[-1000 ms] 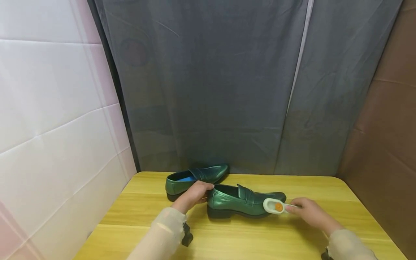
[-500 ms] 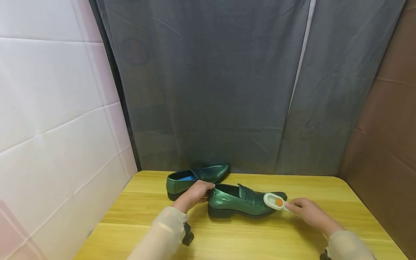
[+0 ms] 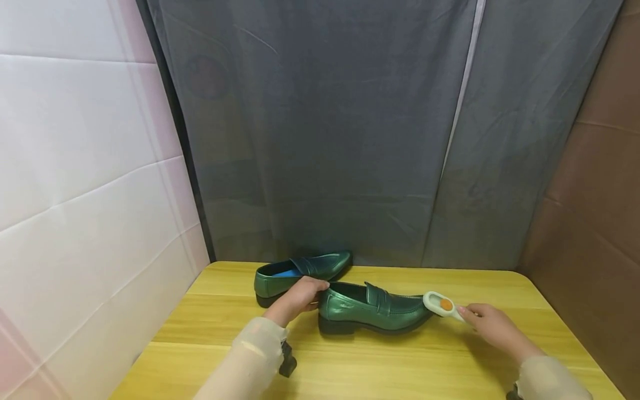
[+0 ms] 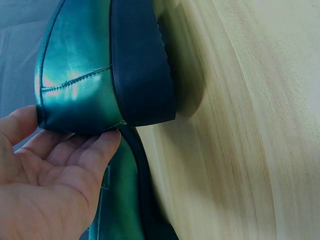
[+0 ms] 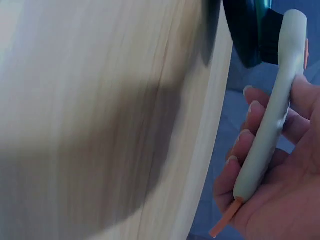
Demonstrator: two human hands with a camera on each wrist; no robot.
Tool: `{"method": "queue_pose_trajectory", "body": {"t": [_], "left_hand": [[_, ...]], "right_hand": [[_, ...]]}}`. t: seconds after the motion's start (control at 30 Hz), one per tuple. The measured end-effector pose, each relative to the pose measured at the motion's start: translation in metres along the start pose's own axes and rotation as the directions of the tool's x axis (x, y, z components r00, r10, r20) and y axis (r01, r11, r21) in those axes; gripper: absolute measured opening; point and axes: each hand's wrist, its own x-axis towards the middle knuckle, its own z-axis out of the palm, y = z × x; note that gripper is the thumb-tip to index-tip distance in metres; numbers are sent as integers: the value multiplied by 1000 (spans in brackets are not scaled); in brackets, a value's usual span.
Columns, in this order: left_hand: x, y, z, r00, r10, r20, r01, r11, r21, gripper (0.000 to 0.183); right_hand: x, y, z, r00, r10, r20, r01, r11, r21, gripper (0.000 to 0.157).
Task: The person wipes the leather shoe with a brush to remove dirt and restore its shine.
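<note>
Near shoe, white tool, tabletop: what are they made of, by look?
Near shoe: glossy green leather or imitation, going by sharp highlights and stitched seams.
White tool: smooth, probably moulded plastic; even colour, rounded edges.
Tabletop: low-sheen wood or wood print; streaky grain shows.

Table [image 3: 380, 366]: wood-grained, below both grips
Curtain [image 3: 325, 139]: dark grey, beyond them
White wall [image 3: 90, 139]: left of both
Brown wall [image 3: 600, 194]: right

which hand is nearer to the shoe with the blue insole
Left. The left hand touches the back of the front shoe, close in front of the blue-insoled shoe; the right hand, holding a white tool, is farther right, past the front shoe's toe.
</note>
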Motion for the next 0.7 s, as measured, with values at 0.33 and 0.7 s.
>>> {"method": "queue_pose_trajectory", "body": {"t": [0.33, 0.7], "left_hand": [[0, 0, -1, 1000, -8, -1, 8, 1000, 4, 24], [0, 1, -1, 1000, -12, -3, 12, 1000, 11, 22]], "right_hand": [[-1, -13, 1, 999, -3, -35, 2, 999, -35, 51], [0, 2, -5, 998, 21, -53, -24, 998, -62, 54]]}}
